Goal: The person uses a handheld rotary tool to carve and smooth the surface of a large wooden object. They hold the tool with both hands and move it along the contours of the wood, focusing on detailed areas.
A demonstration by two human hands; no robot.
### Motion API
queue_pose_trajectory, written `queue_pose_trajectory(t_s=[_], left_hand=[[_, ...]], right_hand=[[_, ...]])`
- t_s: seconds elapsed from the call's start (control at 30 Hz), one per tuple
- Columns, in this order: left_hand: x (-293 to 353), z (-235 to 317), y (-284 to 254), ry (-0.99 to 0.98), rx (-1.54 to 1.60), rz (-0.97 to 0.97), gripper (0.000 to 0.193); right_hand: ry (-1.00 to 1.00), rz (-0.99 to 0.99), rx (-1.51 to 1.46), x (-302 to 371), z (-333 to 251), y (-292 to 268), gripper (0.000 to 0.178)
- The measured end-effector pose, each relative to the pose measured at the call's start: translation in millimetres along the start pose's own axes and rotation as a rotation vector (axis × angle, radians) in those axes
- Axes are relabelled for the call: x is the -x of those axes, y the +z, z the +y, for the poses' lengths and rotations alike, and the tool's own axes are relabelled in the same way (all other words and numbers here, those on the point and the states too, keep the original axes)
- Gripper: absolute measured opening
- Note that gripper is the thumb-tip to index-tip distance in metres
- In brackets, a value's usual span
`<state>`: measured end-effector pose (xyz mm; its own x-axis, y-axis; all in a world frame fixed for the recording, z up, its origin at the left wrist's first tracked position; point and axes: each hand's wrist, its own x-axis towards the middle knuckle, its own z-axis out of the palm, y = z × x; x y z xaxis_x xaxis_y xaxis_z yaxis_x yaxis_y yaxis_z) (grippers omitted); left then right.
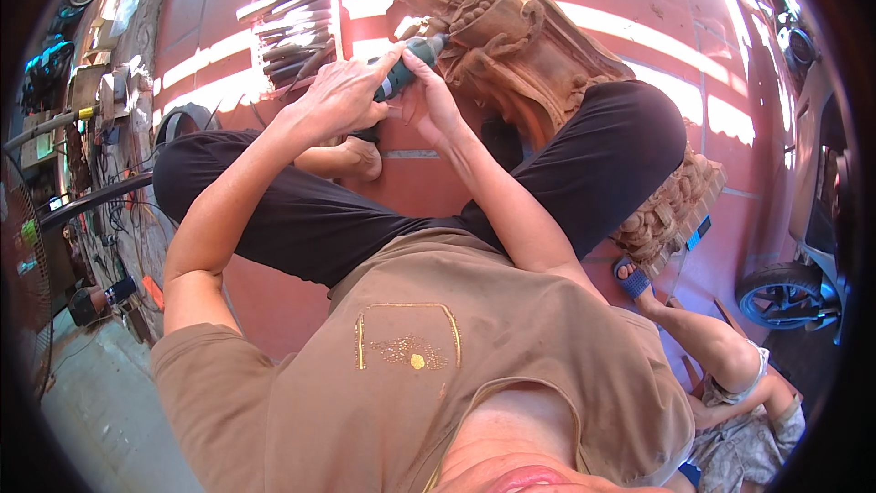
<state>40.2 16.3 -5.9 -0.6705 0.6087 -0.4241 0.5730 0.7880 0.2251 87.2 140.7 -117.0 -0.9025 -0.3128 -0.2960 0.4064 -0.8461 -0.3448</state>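
Both hands are closed around a teal handheld power tool [395, 82] with a grey nose, perhaps a small grinder. My left hand [343, 99] grips it from the left side. My right hand [429, 100] holds it from the right, fingers near the front. The tool's nose is at the left side of a large brown carved wooden piece [520, 55], which has scrolls and rounded relief. Whether its tip touches the wood I cannot tell. The carving lies on the floor in front of my bent right leg.
A tray [336, 9] of several long carving tools stands left of the carving. Another carved block [671, 210] and a blue object [699, 233] lie to the right. Another person's leg [721, 356] is at lower right, near a motorbike wheel [780, 295]. Cluttered timber [137, 155] runs along the left.
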Motion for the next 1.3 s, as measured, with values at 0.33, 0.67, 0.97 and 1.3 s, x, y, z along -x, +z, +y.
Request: queue_pose_trajectory(t_s=[0.33,0.67,0.97,1.3], left_hand=[[3,-4,5,0.059,0.035,0.113,0.08],[3,-7,8,0.057,0.059,0.119,0.079],[4,-12,9,0.05,0.024,0.118,0.076],[1,-10,8,0.067,0.036,0.123,0.082]], right_hand=[[-0.04,0.021,0.046,-1,-3,3,0.034],[-0.006,0.016,0.031,-4,3,-1,0.035],[-0.003,0.016,0.033,-2,2,6,0.036],[-0.011,0.033,0.034,-5,2,-1,0.034]])
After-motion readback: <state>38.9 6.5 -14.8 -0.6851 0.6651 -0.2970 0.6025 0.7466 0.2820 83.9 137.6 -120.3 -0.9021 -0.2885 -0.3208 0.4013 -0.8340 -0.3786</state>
